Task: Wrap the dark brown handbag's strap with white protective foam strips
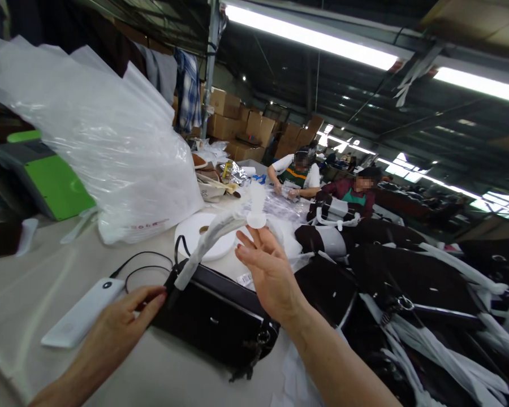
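A black handbag (214, 316) lies flat on the pale counter (34, 294), just in front of the person. Its handle (207, 240), wrapped in white foam sheet, arches up from the bag's near corner toward the middle of the view. The left hand (129, 316) rests at the bag's left end, fingers curled loosely against the edge where the wrapped handle meets the bag, touching rather than clamping. The right hand (271, 271) is raised above the bag with palm up and fingers spread, and a small roll of clear tape (257, 212) sits at its fingertips, lightly pinched between them.

Just left of the left hand lies a white power bank (82, 311), its black cable (146, 265) looping beside the bag. Behind the bag sits a flat white roll of foam strip (207, 234). A big stack of clear plastic bags (93, 147) stands further left, next to a green machine (46, 175). To the right, more black handbags (415, 282) with wrapped handles are piled up. Two co-workers (322, 181) sit at the far end of the counter, with cardboard boxes (241, 121) stacked behind them.
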Demonstrator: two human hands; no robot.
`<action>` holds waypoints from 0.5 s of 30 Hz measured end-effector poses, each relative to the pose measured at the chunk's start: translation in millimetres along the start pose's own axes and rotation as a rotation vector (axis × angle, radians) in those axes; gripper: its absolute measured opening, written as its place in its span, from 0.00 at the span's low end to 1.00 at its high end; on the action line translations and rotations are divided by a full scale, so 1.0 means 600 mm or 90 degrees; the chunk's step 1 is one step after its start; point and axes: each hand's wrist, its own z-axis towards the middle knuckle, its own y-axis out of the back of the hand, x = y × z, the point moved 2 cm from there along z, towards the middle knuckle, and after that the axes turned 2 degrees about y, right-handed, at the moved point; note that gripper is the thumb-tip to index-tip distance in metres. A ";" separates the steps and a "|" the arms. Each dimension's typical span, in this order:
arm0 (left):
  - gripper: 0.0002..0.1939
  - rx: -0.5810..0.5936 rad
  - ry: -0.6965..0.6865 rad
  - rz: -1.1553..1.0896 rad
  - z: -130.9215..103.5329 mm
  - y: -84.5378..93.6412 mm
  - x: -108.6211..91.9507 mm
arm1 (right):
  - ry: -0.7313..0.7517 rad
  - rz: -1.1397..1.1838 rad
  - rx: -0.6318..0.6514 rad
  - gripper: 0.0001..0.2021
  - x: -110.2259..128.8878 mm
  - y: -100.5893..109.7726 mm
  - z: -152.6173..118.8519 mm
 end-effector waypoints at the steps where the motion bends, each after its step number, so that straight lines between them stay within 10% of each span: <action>1: 0.16 0.034 0.003 -0.021 -0.008 -0.021 0.005 | 0.000 0.000 0.003 0.17 -0.002 0.004 -0.002; 7: 0.08 0.324 0.029 -0.226 -0.086 -0.223 -0.003 | -0.027 -0.012 0.061 0.20 0.001 0.000 -0.015; 11: 0.18 0.314 0.092 -0.265 -0.136 -0.339 -0.013 | -0.096 -0.032 0.063 0.19 0.001 0.003 -0.024; 15: 0.24 0.254 0.163 -0.254 -0.152 -0.380 -0.024 | -0.192 -0.110 0.098 0.24 -0.001 0.020 -0.030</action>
